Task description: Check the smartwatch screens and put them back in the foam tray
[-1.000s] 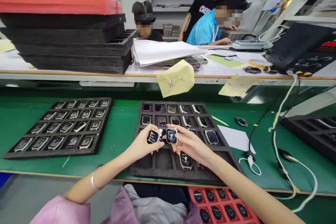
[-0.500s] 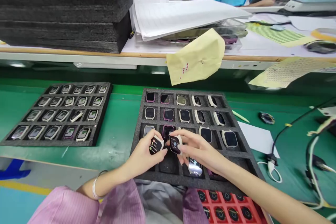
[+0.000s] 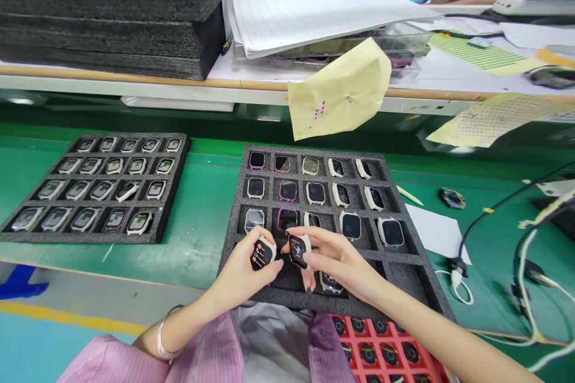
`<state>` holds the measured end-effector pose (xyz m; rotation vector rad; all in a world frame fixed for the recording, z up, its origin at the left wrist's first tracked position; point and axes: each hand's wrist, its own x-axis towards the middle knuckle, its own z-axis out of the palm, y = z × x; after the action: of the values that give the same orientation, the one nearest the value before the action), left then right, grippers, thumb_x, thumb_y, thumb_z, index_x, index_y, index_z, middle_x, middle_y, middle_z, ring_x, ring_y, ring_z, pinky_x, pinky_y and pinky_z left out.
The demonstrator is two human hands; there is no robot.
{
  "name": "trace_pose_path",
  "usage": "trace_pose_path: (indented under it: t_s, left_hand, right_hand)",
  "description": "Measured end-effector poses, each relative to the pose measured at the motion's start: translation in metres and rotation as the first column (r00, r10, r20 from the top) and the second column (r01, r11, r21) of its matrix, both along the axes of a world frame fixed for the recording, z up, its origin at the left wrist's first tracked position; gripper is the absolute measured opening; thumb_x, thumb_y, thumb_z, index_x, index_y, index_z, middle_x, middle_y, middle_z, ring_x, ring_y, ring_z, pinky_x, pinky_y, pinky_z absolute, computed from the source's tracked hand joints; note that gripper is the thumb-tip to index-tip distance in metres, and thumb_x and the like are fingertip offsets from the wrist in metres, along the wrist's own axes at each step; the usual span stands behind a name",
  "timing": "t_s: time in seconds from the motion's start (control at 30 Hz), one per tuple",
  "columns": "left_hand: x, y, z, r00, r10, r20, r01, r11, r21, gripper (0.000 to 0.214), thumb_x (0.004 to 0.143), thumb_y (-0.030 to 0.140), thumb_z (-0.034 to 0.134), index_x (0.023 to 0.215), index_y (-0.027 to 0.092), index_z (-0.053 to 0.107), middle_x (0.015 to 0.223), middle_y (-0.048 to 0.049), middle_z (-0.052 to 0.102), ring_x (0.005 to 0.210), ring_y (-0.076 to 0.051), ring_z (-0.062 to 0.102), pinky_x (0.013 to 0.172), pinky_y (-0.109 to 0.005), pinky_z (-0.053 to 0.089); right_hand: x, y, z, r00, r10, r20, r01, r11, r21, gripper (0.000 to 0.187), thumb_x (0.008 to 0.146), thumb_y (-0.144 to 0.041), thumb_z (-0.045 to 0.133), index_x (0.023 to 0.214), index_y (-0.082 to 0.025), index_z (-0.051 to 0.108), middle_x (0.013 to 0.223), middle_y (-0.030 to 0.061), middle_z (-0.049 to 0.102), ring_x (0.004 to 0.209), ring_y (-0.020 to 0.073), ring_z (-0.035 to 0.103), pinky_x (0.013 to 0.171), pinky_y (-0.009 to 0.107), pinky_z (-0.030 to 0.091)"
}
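Observation:
My left hand [image 3: 245, 266] grips a smartwatch case [image 3: 263, 253] whose lit screen lists coloured icons. Close beside it, my right hand [image 3: 335, 254] pinches a second, light-framed smartwatch case [image 3: 298, 251] with a lit watch face. Both are held above the front part of a black foam tray [image 3: 233, 224]. More watch cases in cream and purple frames sit in the tray's pockets, such as a purple one [image 3: 287, 190]. Under my right hand another watch case [image 3: 331, 282] lies in a front pocket, partly covered by the hand.
To the left lies another foam tray [image 3: 168, 209] filled with watch cases. A red tray [image 3: 359, 335] of round black parts is at my lap. Cables [image 3: 521, 275] and a white paper [image 3: 438, 233] lie right. Stacked foam trays [image 3: 112, 30] stand on the shelf, with a yellow paper [image 3: 341, 93] hanging.
The view has shifted slightly, so the shelf and trays sit a little higher. Both hands keep their watches, nearly still. The watch under my right hand has lost its bright glare.

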<state>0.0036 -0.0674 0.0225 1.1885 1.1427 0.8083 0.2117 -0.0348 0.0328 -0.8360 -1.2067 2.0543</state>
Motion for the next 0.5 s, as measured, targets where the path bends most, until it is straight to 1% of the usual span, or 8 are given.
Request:
trace_pose_path:
  t_s: [0.1,0.23,0.33,0.4,0.5]
  left_hand:
    - [0.0009,-0.0016,-0.0009,1.000,0.000,-0.023,0.000,1.000,0.011,0.019,0.080,0.014,0.061,0.091,0.021,0.047,0.070,0.0078,0.047,0.057,-0.009,0.045,0.058,-0.021,0.036]
    - [0.0021,-0.0026,-0.0016,1.000,0.004,-0.016,-0.004,1.000,0.007,0.020,0.080,0.013,0.061,0.092,0.021,0.047,0.074,0.0067,0.049,0.059,-0.009,0.045,0.058,-0.021,0.038]
    - [0.0015,-0.0023,-0.0018,1.000,0.006,-0.010,-0.006,1.000,0.010,0.021,0.079,0.012,0.061,0.092,0.021,0.047,0.075,0.0064,0.049,0.060,-0.008,0.045,0.058,-0.020,0.039]
    - [0.0007,-0.0020,-0.0017,1.000,-0.020,0.006,0.020,1.000,-0.021,0.020,0.079,0.012,0.059,0.090,0.021,0.046,0.072,0.0073,0.048,0.056,-0.008,0.045,0.055,-0.020,0.040]
    - [-0.0002,-0.0016,-0.0016,0.997,-0.061,0.048,0.064,0.996,-0.069,0.019,0.078,0.012,0.058,0.087,0.021,0.044,0.069,0.0085,0.046,0.050,-0.006,0.044,0.050,-0.019,0.039]
  right_hand:
    - [-0.0006,-0.0003,0.0000,1.000,0.005,-0.010,-0.005,1.000,0.002,0.036,0.088,-0.025,0.070,0.123,-0.021,0.063,0.098,0.0057,0.068,0.058,0.0124,0.068,0.055,0.023,0.055]
    - [-0.0032,-0.0003,-0.0018,0.999,0.009,-0.034,-0.010,1.000,-0.023,0.035,0.088,-0.024,0.070,0.122,-0.020,0.063,0.097,0.0065,0.069,0.058,0.0125,0.068,0.055,0.023,0.055]
    - [-0.0059,-0.0014,-0.0035,0.999,-0.005,-0.033,0.003,0.999,-0.049,0.034,0.086,-0.023,0.071,0.120,-0.018,0.065,0.091,0.0056,0.070,0.056,0.0131,0.068,0.055,0.024,0.056]
    - [-0.0071,-0.0026,-0.0038,1.000,-0.008,-0.016,0.007,0.997,-0.072,0.033,0.085,-0.022,0.072,0.116,-0.016,0.067,0.086,0.0047,0.070,0.054,0.0132,0.068,0.054,0.024,0.056]
    - [-0.0073,-0.0042,-0.0033,1.000,-0.001,0.016,0.002,0.995,-0.101,0.033,0.082,-0.024,0.075,0.113,-0.015,0.068,0.093,0.0070,0.071,0.052,0.0131,0.068,0.053,0.025,0.056]
